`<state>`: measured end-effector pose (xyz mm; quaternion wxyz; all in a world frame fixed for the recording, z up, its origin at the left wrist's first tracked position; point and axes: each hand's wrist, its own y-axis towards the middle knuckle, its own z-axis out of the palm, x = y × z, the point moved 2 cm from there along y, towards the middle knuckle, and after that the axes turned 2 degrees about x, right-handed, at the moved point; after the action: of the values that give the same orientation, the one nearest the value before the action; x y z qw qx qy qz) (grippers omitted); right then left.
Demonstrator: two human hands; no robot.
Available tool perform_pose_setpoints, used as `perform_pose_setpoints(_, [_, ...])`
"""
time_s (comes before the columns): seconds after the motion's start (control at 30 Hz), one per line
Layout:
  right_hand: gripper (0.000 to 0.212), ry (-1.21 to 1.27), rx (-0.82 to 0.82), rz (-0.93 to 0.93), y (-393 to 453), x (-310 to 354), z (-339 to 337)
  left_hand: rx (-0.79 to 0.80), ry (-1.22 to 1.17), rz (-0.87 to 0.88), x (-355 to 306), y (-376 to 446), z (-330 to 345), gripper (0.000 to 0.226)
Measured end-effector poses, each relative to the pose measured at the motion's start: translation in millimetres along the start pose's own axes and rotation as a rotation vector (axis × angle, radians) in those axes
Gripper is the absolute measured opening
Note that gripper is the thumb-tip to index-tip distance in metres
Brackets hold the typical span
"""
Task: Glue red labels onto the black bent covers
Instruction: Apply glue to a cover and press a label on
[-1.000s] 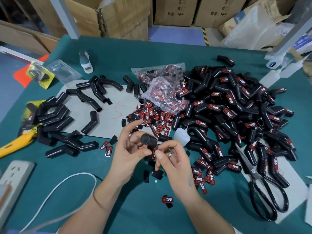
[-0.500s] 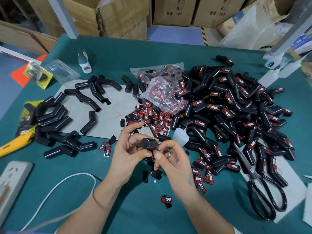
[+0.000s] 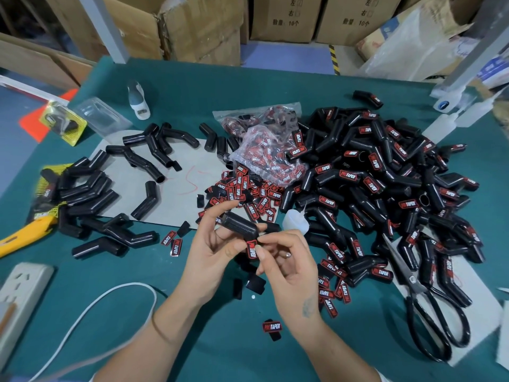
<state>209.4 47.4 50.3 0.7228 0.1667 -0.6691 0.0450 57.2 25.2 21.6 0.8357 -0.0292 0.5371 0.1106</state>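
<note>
My left hand (image 3: 213,252) grips a black bent cover (image 3: 239,225) above the green table, its closed end pointing up-left. My right hand (image 3: 289,267) pinches a red label (image 3: 251,248) against the cover's lower end. Loose red labels (image 3: 248,194) lie in a heap just behind my hands, beside a clear bag of labels (image 3: 264,155). A big pile of labelled covers (image 3: 385,194) fills the right side. Unlabelled covers (image 3: 91,188) lie at the left. A small translucent glue bottle (image 3: 296,221) stands right of the held cover.
Black scissors (image 3: 432,312) lie at the right front. A yellow utility knife (image 3: 24,235) and a white power strip (image 3: 19,296) with its cord sit at the left. A grey card sheet (image 3: 179,194) lies under the plain covers. Cardboard boxes stand behind the table.
The cover has been turned in my left hand so its end faces up-left, and the red label now shows at its lower end under my right fingertips.
</note>
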Motion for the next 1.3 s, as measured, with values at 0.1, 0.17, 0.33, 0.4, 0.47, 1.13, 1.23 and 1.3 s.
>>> perform_pose_setpoints(0.1, [0.018, -0.035, -0.001, -0.034, -0.8, -1.5, 0.0, 0.005, 0.016, 0.000, -0.1, -0.3, -0.1, 0.060])
perform_pose_setpoints(0.17, [0.016, -0.037, -0.006, -0.029, -1.0, -3.7, -0.3, 0.006, 0.026, 0.001, 0.0, -1.0, -0.1, 0.060])
perform_pose_setpoints(0.33, [0.015, -0.052, -0.006, -0.068, 0.5, -5.2, -1.4, -0.008, 0.041, -0.004, -0.1, -2.0, 1.2, 0.060])
perform_pose_setpoints(0.4, [0.015, -0.054, -0.010, -0.067, 0.4, -5.3, -0.7, -0.016, 0.044, -0.009, -1.7, -1.9, 2.6, 0.060])
perform_pose_setpoints(0.47, [0.019, -0.036, -0.029, -0.042, 0.5, -5.0, 0.2, -0.013, 0.054, -0.010, -3.3, -2.1, 3.7, 0.060])
perform_pose_setpoints(1.13, [0.010, 0.177, 0.038, 0.217, 0.8, -6.3, 2.8, -0.063, 0.092, 0.079, -4.1, 0.3, 3.3, 0.068])
perform_pose_setpoints(1.23, [0.008, 0.181, 0.054, 0.240, 2.7, -4.2, 2.3, -0.067, 0.086, 0.079, -3.5, 0.7, 1.9, 0.069])
perform_pose_setpoints(1.3, [0.011, 0.189, 0.059, 0.254, 3.8, -3.8, 2.2, -0.064, 0.087, 0.075, -2.0, 1.0, 1.2, 0.069])
